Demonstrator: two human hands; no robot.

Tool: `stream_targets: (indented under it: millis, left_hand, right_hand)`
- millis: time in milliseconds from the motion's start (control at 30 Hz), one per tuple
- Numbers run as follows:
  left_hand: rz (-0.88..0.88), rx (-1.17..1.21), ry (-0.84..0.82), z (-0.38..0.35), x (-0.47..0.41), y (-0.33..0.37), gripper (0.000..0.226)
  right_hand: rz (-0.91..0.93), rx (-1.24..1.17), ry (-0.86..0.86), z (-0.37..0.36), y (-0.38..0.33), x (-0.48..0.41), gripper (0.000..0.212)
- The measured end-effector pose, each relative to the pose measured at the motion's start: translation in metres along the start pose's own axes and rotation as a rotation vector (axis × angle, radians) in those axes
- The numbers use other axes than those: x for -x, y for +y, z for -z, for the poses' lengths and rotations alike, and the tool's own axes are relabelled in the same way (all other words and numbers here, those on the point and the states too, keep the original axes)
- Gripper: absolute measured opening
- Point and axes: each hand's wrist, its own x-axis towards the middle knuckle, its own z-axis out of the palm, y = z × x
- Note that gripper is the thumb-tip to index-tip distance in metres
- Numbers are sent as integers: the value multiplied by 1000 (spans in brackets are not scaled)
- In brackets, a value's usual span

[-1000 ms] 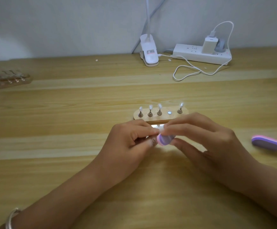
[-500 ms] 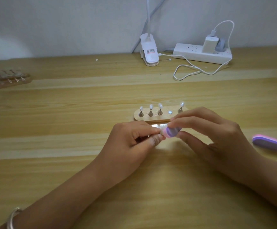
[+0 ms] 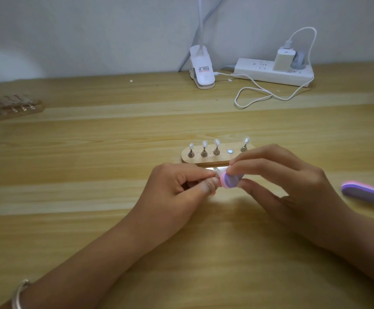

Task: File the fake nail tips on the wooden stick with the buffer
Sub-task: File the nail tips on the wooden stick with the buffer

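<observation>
While the hands meet, buffer touches a pinched piece

Where the two hands come together just in front of the wooden holder (image 3: 210,161), the left hand (image 3: 181,186) pinches a small item between thumb and forefinger, too hidden to identify. The right hand (image 3: 293,186) grips a pink-and-purple buffer (image 3: 229,180) between thumb and fingers, its end against the left fingertips. Four nail tips (image 3: 204,144) stand upright on the holder, with one spot (image 3: 230,151) bare. A second buffer (image 3: 362,192) lies on the tabletop (image 3: 92,197) to the right. Far back sit a clip lamp (image 3: 201,70), a power strip (image 3: 268,72) and a white cable (image 3: 255,94); a blurred second holder (image 3: 14,107) lies far left.
</observation>
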Motion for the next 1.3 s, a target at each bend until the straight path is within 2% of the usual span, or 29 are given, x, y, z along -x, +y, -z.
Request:
stream_targets:
  millis: [200,300,433,600,867,1033,1167,1300]
  left_hand:
    - [12,69,-37,1,1,1,20]
    - [58,98,-3,0,1,2,17]
    - [93,138,-6,0,1,5,16]
    - [28,83,-15,1,1,4,10]
    - [3,89,14,1,0,8,16]
    - [111,257,-120,4,0,11,18]
    - [94,236,-176,2,2,12,20]
    - [134,275,-191,2,2,12,20]
  right_hand:
    - [50,-16,-3,-3,-5,0,13]
    - [-22,22,17,4,6,0,12]
    - [-94,-53,73,6,5,-1,16]
    - [18,5,32,1,-1,1,19]
    - [-3,12,40,0,1,1,17]
    - [-68,-15,130,2,-2,-2,18]
    - [18,0,84,-1,-7,-1,15]
    - [-43,40,124,3,-1,-2,15]
